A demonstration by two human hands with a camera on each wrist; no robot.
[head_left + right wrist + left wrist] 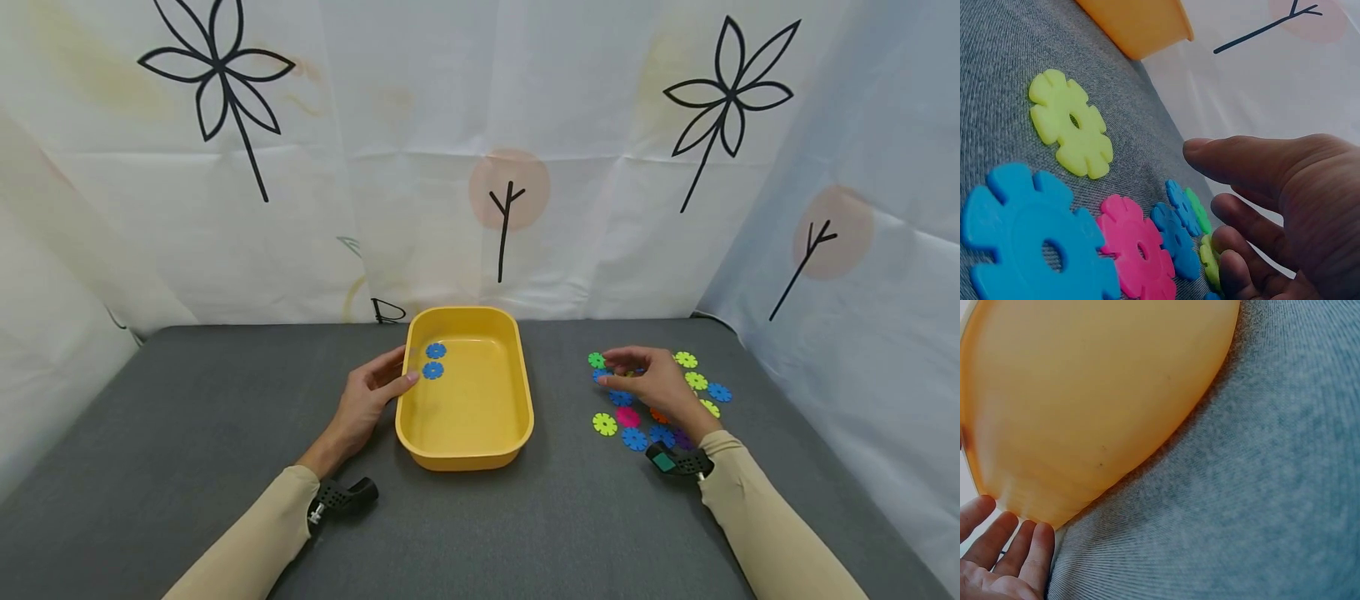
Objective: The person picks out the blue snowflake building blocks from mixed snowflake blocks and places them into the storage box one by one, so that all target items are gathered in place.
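Observation:
A yellow plastic tub [465,421] stands on the grey table with two blue flower-shaped discs [432,370] inside, near its left wall. My left hand [372,392] grips the tub's left side, thumb at the rim and fingers along the outer wall. The left wrist view shows these fingertips [1041,534] against the tub. Over a spread of notched plastic discs, my right hand [651,382] hovers with thumb and fingers apart, nothing between them. Under and around it lie a pink disc [1138,247], a yellow-green disc [1063,125] and blue discs [634,439]; the hand hides some.
More discs lie right of the right hand, among them a blue one [719,392] and yellow-green ones [686,359]. A purple disc [682,440] lies near the right wrist strap. White patterned cloth [435,233] hangs behind the table [225,433] and along its sides.

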